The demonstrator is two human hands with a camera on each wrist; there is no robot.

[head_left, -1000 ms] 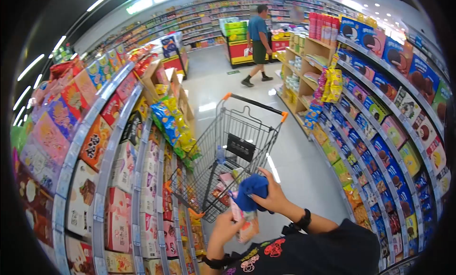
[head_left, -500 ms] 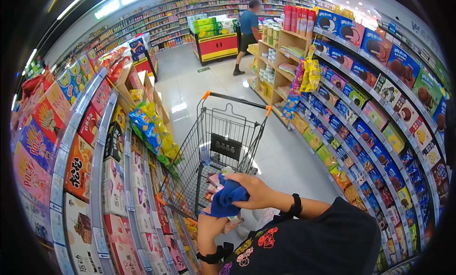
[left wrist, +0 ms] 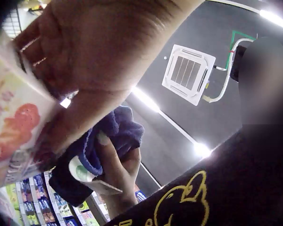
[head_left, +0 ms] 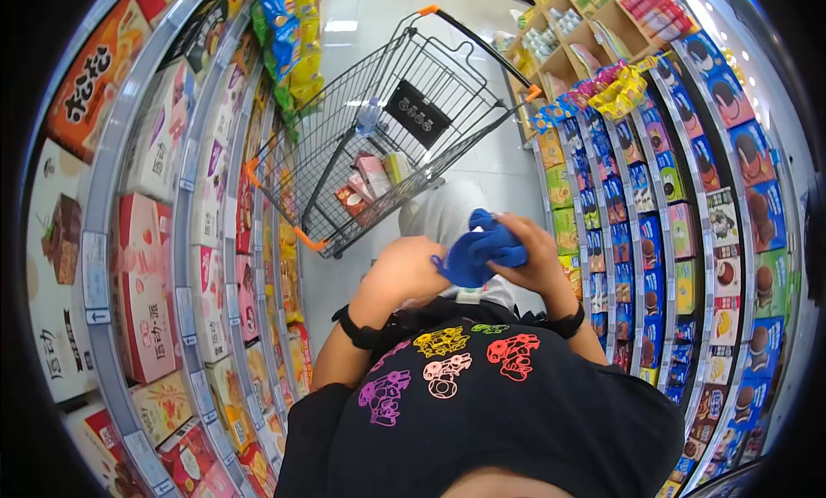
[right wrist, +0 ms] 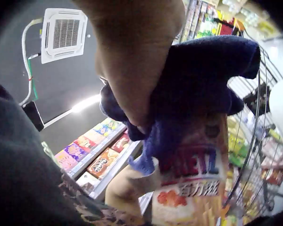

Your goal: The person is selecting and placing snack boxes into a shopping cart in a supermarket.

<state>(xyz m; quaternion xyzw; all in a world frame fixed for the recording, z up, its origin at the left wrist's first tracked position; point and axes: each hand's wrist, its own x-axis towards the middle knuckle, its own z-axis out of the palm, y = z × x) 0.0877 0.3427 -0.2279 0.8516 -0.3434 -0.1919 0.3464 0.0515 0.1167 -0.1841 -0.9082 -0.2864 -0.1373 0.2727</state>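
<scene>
My right hand [head_left: 538,253] grips a bunched blue cloth [head_left: 482,250] in front of the body. Beside it, my left hand [head_left: 411,270] is bent inward at the wrist. In the left wrist view, its fingers hold a printed Pretz snack box [left wrist: 16,122], which the head view hides behind the hand. The right wrist view shows the cloth overlapping the top of that Pretz box [right wrist: 193,176], with the left hand [right wrist: 125,188] at the box's side. A small white tag [left wrist: 81,168] with a green mark hangs by the cloth.
Ahead stands a wire shopping cart [head_left: 379,137] with a bottle [head_left: 368,118] and several packs [head_left: 374,180] inside. Shelves of boxed snacks [head_left: 151,283] line the left side; blue cookie packs [head_left: 650,257] fill those on the right. Hanging chip bags [head_left: 292,42] jut out near the cart.
The head view has tilted down, so the cart sits higher and the walking person is out of view. The snack box, earlier visible between the hands, is hidden there. Both hands still hold their things.
</scene>
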